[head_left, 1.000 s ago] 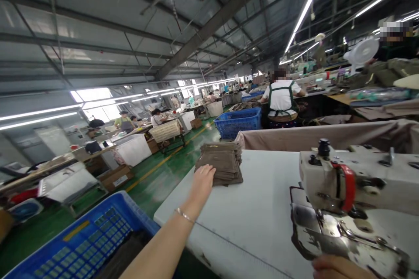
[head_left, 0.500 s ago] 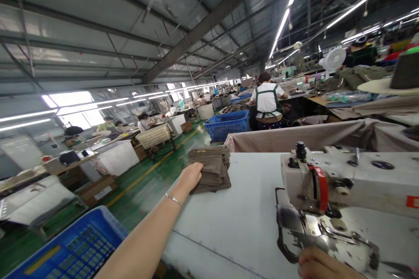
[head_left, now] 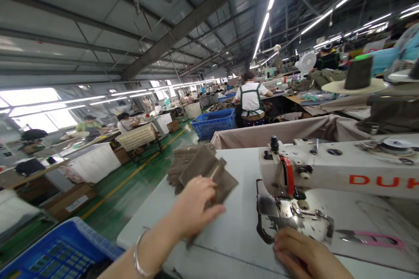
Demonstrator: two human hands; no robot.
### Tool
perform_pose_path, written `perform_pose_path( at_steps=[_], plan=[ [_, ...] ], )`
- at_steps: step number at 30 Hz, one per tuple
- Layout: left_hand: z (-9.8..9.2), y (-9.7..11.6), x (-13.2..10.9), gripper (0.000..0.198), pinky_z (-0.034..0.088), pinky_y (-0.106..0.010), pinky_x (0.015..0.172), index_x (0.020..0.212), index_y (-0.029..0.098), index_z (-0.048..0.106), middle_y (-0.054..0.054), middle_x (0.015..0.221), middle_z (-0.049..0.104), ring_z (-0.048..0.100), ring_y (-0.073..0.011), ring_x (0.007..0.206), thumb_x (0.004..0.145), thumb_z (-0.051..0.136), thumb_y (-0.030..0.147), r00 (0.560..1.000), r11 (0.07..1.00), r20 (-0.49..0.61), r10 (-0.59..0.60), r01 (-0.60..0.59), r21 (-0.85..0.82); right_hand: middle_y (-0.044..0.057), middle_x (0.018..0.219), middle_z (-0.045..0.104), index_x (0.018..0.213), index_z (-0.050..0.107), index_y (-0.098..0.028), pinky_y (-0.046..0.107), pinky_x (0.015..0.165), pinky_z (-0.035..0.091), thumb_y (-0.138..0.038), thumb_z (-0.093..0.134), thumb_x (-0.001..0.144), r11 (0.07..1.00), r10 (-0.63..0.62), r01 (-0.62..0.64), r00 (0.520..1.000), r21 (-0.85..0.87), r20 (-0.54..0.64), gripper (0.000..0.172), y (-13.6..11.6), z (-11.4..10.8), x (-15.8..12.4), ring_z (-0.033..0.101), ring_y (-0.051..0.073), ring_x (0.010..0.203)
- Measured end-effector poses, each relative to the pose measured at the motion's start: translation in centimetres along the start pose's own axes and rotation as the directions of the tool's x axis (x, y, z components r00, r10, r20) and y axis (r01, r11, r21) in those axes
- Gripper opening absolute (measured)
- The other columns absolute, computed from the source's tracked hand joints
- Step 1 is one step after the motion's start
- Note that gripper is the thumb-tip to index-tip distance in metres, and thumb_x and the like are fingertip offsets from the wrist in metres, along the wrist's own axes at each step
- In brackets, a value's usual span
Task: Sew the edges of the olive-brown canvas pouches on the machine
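Note:
My left hand (head_left: 198, 202) grips a brown fabric piece (head_left: 225, 181) that lies slanted over the near side of a stack of similar pieces (head_left: 178, 161). A lighter strip runs along this piece, and my fingers cover part of it. The stack sits at the far left of the white sewing table (head_left: 225, 235). Beside the needle area of a white sewing machine (head_left: 314, 161), my right hand (head_left: 301, 250) rests with its fingers loosely bent and nothing visible in them. Its fingertips are near the dark curved edge of the machine's metal plate.
Pink-handled thread snips (head_left: 373, 239) lie right of my right hand. A blue plastic basket (head_left: 59, 244) stands below the table at left. Beyond the table are a pinkish cloth-draped edge (head_left: 281, 133), another blue basket (head_left: 214, 124) and a seated co-worker (head_left: 251, 100).
My left hand has drawn a brown fabric piece off the stack, toward me and to the right. My right hand stays by the machine. The view has swung slightly right.

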State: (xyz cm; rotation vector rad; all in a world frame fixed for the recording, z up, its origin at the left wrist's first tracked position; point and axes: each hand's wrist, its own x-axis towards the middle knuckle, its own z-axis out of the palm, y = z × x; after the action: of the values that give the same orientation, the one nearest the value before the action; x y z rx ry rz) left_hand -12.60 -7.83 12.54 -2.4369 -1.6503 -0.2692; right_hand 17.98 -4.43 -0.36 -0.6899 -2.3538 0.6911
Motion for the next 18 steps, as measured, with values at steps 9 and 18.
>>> perform_pose_path(
  at_steps=[9,18],
  plan=[
    [10.2,6.2,-2.7,0.043,0.04,-0.051,0.099,0.113,0.016,0.063,-0.014,0.12,0.061,0.053,-0.0332,0.115,0.078,0.072,0.038,0.921,0.888,0.06,-0.384,0.386,-0.248,0.003,0.099,0.062,0.095,0.065,-0.023,0.031,0.084,0.048,-0.03,0.05,0.097,0.989,0.135,-0.133,0.99,-0.067,0.025,0.016,-1.3,-0.3,0.0,0.062,0.018,0.091],
    [7.8,8.9,-0.8,0.008,0.045,-0.029,0.073,0.077,0.019,0.055,0.0,0.081,0.06,0.059,-0.0177,0.08,0.077,0.061,0.013,0.952,0.827,0.105,-0.287,0.301,-0.474,0.004,0.1,0.061,0.086,0.063,-0.022,0.035,0.088,0.047,-0.021,0.062,0.086,0.956,0.288,-0.292,0.949,-0.018,-0.125,0.002,-3.0,1.0,-0.3,0.058,0.022,0.098]
  ],
)
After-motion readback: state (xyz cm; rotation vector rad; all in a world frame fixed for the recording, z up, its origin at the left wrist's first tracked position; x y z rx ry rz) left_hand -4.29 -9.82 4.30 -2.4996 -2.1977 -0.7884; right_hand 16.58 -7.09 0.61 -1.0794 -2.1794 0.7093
